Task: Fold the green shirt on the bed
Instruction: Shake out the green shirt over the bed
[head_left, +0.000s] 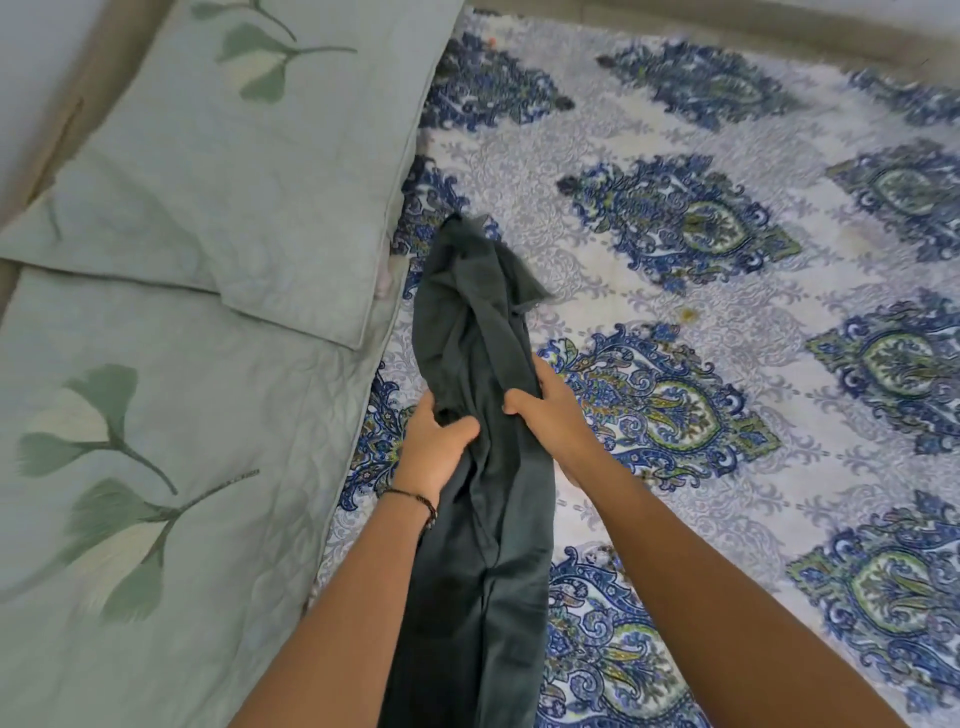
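The green shirt (478, 332) is dark green and bunched into a long, crumpled strip. It runs from the bottom edge of the view up over the bed (675, 322). My left hand (434, 441) grips the shirt's left side at mid-length, thumb on top. My right hand (545, 410) clutches the right side at about the same height. The far end of the shirt flops loosely above both hands. The lower part hangs between my forearms and leaves the frame, so its shape there is hidden.
The bed carries a white sheet with blue and green paisley medallions. Two pale green pillows with leaf prints lie at the left, one at the back (234, 156) and one nearer (156, 467). A beige bed frame runs along the far edge (675, 31).
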